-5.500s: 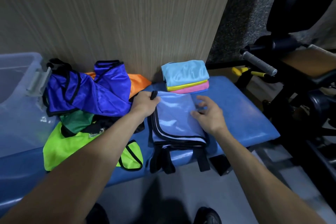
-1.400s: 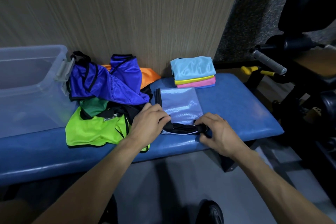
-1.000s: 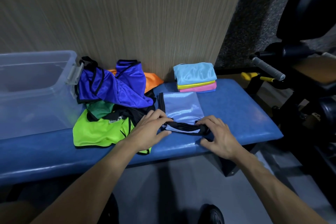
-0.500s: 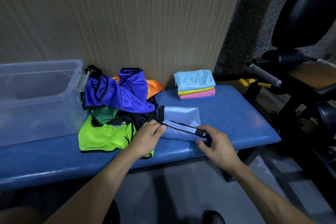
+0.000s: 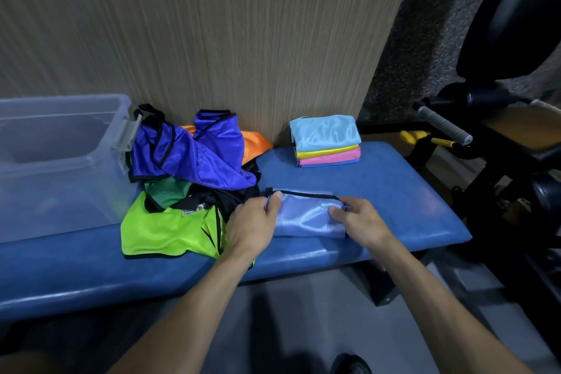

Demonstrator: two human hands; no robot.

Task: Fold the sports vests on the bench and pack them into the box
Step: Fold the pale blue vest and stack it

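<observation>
A light purple vest [image 5: 306, 215] with black trim lies folded into a small flat rectangle on the blue bench [image 5: 379, 191]. My left hand [image 5: 253, 223] pinches its left end and my right hand [image 5: 359, 222] pinches its right end. To the left lies a heap of unfolded vests: royal blue [image 5: 188, 158], orange [image 5: 255, 146], dark green [image 5: 165, 193] and neon green [image 5: 165, 229]. A folded stack [image 5: 326, 140] of light blue, yellow and pink vests sits at the back by the wall. The clear plastic box [image 5: 57, 161] stands at the bench's left end.
A wood-grain wall panel [image 5: 212, 39] rises directly behind the bench. Black gym equipment with a grey padded handle [image 5: 443, 124] and yellow grips [image 5: 425, 138] stands to the right. Grey floor [image 5: 303, 328] lies below the bench's front edge.
The purple vest's near half, with its black straps, has been folded over away from me, leaving a shorter rectangle. Both hands moved with the fold and now hold its ends.
</observation>
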